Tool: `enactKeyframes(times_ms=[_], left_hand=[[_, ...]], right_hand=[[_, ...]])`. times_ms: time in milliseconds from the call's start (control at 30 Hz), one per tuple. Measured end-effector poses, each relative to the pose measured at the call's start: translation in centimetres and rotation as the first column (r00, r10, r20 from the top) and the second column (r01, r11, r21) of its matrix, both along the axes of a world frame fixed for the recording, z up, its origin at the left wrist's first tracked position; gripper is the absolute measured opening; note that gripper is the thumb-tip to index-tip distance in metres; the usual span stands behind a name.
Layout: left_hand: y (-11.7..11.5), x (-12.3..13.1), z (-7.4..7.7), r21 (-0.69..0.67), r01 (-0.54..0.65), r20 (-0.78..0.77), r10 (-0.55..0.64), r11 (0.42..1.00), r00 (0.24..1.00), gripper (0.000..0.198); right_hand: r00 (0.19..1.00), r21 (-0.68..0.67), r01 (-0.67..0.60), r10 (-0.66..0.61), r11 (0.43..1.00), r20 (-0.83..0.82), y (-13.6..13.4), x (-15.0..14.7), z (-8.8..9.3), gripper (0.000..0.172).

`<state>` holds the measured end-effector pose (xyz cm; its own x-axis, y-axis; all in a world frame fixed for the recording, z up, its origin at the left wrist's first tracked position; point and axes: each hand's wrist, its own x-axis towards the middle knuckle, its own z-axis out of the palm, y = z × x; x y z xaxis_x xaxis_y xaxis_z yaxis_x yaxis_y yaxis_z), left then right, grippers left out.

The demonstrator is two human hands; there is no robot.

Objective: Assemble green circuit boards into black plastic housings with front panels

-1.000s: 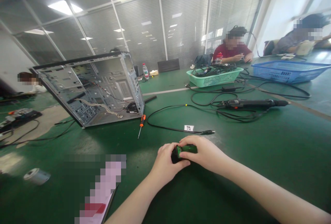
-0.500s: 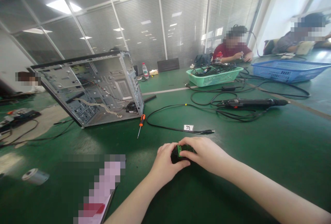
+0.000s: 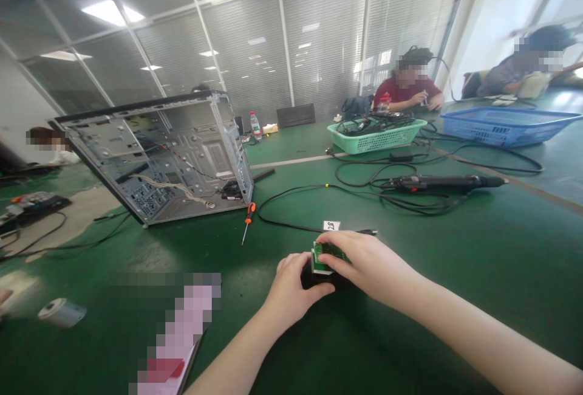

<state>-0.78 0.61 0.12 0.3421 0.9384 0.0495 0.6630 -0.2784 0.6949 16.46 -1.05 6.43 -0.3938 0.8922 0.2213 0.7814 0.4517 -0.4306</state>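
Note:
My left hand (image 3: pixel 288 291) is closed around a small black housing (image 3: pixel 308 275) just above the green table, its thumb along the near side. My right hand (image 3: pixel 367 258) pinches a green circuit board (image 3: pixel 317 255) between thumb and fingers. A pale edge shows along the board's lower side, and it stands partly above the housing. How far the board still sits inside cannot be made out, because my right fingers cover much of it. Beyond my hands lie a cable plug (image 3: pixel 368 232) and a white tag (image 3: pixel 331 225) marked 28.
An open computer case (image 3: pixel 182 158) stands at left, with an orange-handled screwdriver (image 3: pixel 248 219) in front. A black electric screwdriver (image 3: pixel 446 182), a green basket (image 3: pixel 373 141) and a blue basket (image 3: pixel 510 130) are to the right. A metal cylinder (image 3: pixel 62 312) lies near left. Co-workers sit beyond.
My right hand has moved up slightly, raising the green board from the black housing, so its pale lower edge now shows. My left hand stays in place.

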Motion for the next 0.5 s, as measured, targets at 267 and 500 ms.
enactKeyframes(times_ms=[267, 500], left_hand=[[0.0, 0.0, 0.2, 0.010, 0.016, -0.011, -0.016, 1.000, 1.000, 0.045], [-0.4, 0.0, 1.2, -0.050, 0.004, -0.019, -0.005, 0.999, 1.000, 0.045]], right_hand=[[0.996, 0.210, -0.015, 0.033, 0.978, -0.084, -1.5, 1.6, 1.3, 0.020], [0.999, 0.151, -0.011, 0.019, 0.988, -0.050, -5.4, 6.2, -2.6, 0.021]])
